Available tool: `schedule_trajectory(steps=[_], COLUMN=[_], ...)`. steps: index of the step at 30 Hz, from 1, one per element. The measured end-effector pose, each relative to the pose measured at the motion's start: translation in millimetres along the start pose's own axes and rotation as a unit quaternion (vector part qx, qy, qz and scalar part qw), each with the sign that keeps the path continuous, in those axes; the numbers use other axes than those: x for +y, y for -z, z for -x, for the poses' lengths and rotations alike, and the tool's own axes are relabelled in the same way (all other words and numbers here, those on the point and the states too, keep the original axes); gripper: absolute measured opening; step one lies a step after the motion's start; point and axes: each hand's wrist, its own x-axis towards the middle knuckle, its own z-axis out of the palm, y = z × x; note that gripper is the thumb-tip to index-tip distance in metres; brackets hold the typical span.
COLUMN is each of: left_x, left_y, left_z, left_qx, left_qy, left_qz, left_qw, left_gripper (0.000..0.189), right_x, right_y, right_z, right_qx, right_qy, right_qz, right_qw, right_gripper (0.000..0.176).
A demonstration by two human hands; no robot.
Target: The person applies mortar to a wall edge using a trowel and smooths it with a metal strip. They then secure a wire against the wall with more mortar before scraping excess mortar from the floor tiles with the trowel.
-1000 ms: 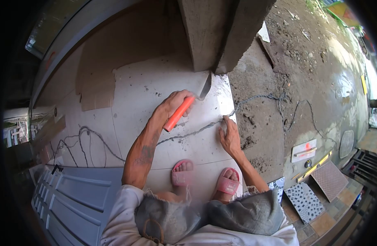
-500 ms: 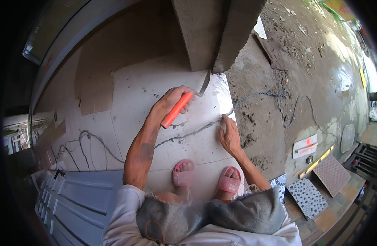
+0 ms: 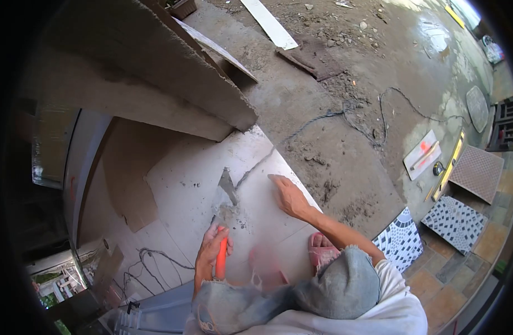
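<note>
My left hand (image 3: 212,245) is closed round the orange handle of a trowel (image 3: 227,187), whose metal blade points forward over the pale floor tiles (image 3: 178,184). Crumbs of mortar lie around the blade. To the right, my right hand (image 3: 290,196) is held over the tiles near their edge, palm down, fingers extended and holding nothing. A dark twisted cord (image 3: 309,123) runs from near the blade across the tile edge onto the rough ground.
A concrete column (image 3: 156,78) rises at upper left. Cardboard (image 3: 128,178) lies on the tiles. At right are a float (image 3: 422,155), a tape measure (image 3: 438,167), a yellow level (image 3: 449,164) and patterned tiles (image 3: 454,223). A grey panelled door (image 3: 161,312) lies at lower left.
The view has turned and shifted. My left hand has drawn the trowel back from the column base toward my knees, and my right hand has come off the cord.
</note>
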Motion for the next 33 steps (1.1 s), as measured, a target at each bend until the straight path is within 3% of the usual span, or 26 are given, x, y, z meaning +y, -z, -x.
schedule_trajectory(steps=[3, 6, 9, 12, 15, 18, 20, 22, 25, 27, 31, 33], left_x=[-5.1, 4.4, 43.2, 106.4, 104.8, 101.7, 108.2, 113.0, 104.8, 89.8, 48.5, 26.0], left_y=[-2.9, -13.7, -51.5, -99.7, -99.2, -94.6, -90.9, -86.4, -64.3, -47.1, -13.4, -4.0], left_z=[-16.4, -42.3, -44.3, -34.0, -45.9, -56.2, -53.3, -45.3, -25.6, -14.6, -17.6, -34.9], left_qx=[0.015, -0.041, -0.074, -0.12, -0.113, -0.097, -0.089, -0.08, -0.073, -0.067, -0.047, -0.046], left_qy=[0.02, 0.024, 0.024, 0.034, -0.047, -0.035, -0.006, 0.018, 0.032, 0.026, -0.022, -0.081], left_qz=[-0.198, -0.244, -0.341, -0.524, -0.604, -0.624, -0.598, -0.567, -0.532, -0.524, -0.533, -0.553], left_qw=[0.98, 0.969, 0.937, 0.843, 0.788, 0.774, 0.796, 0.819, 0.843, 0.849, 0.844, 0.828], left_gripper=[0.032, 0.039, 0.04, 0.044, 0.048, 0.051, 0.049, 0.048, 0.048, 0.048, 0.048, 0.048], right_x=[7.0, 12.8, 20.4, 33.4, 34.7, 69.0, 74.2, 58.1, -18.1, -45.7, -128.1, -136.9], right_y=[3.6, 16.2, 25.3, 40.1, 65.9, 73.4, 94.1, 119.1, 178.2, 196.0, 244.6, 256.4], right_z=[12.2, 26.6, 61.0, 99.8, 131.4, 182.7, 204.9, 211.1, 202.2, 197.2, 150.0, 124.9], right_qx=[-0.01, 0.035, 0.114, 0.202, 0.248, 0.323, 0.367, 0.415, 0.46, 0.478, 0.356, 0.293], right_qy=[-0.054, -0.071, -0.161, -0.216, -0.246, -0.31, -0.333, -0.354, -0.369, -0.343, -0.221, -0.186], right_qz=[-0.016, -0.04, -0.049, -0.072, -0.07, -0.117, -0.083, -0.101, -0.272, -0.221, -0.125, -0.044], right_qw=[0.998, 0.996, 0.979, 0.952, 0.934, 0.887, 0.865, 0.832, 0.76, 0.778, 0.899, 0.937], right_gripper=[0.032, 0.021, 0.029, 0.037, 0.04, 0.046, 0.05, 0.053, 0.053, 0.049, 0.041, 0.042])
